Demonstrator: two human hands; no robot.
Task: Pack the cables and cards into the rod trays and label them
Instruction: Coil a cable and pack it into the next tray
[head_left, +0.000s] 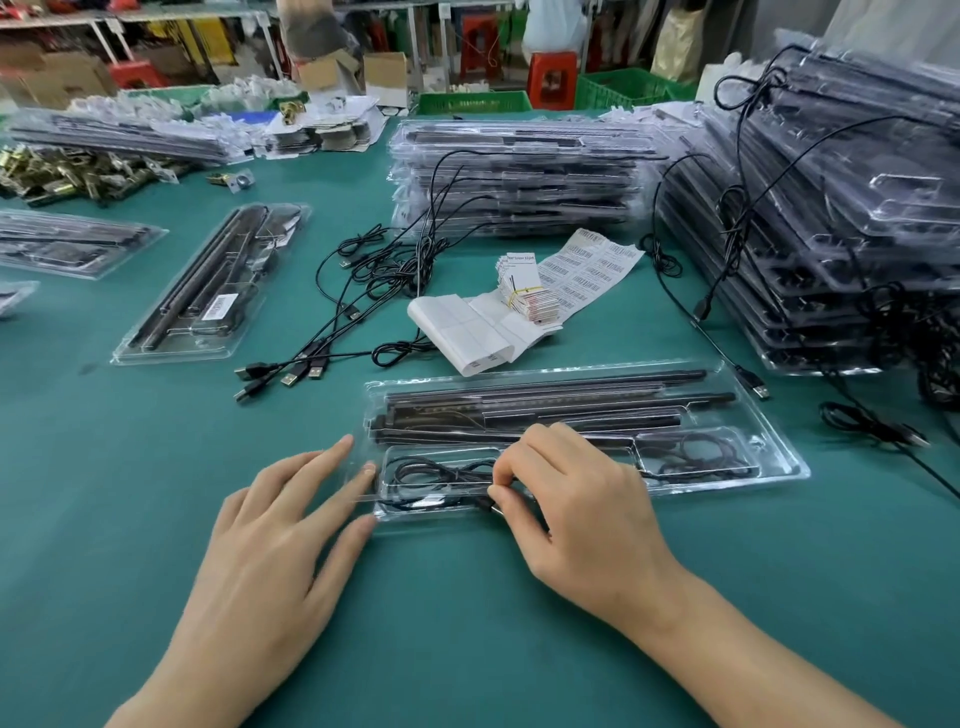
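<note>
Green table (467, 623), tray stacks (519, 176) behind, left hand (280, 540) flat against clear tray (727, 467), right hand (576, 499) apparently pinching cable (436, 470) inside

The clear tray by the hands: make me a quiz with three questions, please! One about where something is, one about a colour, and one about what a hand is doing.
1. Where does the black cable by the hands lie?
A. In the near-left pocket of the tray
B. On a chair
C. On the floor

2. What colour is the table?
A. Red
B. White
C. Teal green

3. What is the right hand doing?
A. Lying flat
B. Pinching the cable
C. Waving in the air

Answers:
1 A, the coil sits inside that pocket.
2 C, teal green shows all round the tray.
3 B, thumb and finger close on the cable's end at the tray.
</note>
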